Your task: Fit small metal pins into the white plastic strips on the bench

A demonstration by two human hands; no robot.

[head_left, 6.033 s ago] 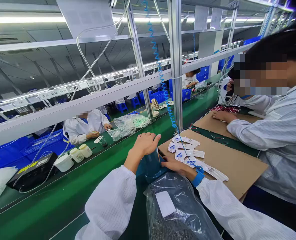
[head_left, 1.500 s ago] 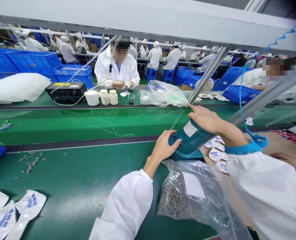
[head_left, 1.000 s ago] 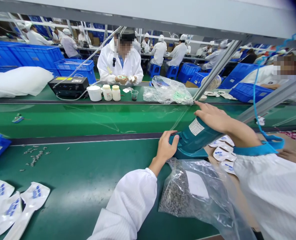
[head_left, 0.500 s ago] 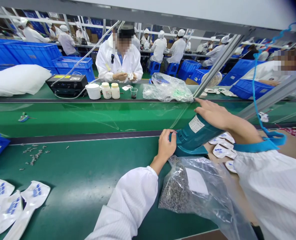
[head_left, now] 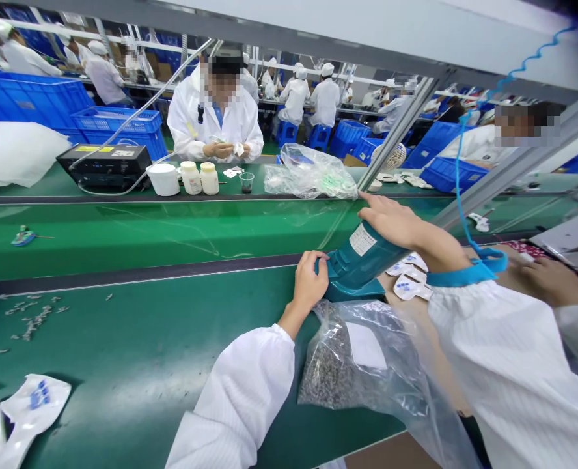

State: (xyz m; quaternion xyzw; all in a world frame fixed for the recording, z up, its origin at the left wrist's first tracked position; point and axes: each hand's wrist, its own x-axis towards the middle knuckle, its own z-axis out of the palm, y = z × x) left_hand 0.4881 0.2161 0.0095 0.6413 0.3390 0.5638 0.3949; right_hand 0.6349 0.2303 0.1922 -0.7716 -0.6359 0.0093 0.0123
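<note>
Teal device is leaning, long axis rising rightward; right hand is lying open over its top, left hand is curling at its base, grip unclear

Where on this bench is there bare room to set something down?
Widest: green benchtop from the small parts and printed white pieces across to the left hand and sleeve. The bright green strip beyond also looks open, right of the blue-green item. Crowded: around the teal device, with the right hand on it and the clear bag in front.
</note>
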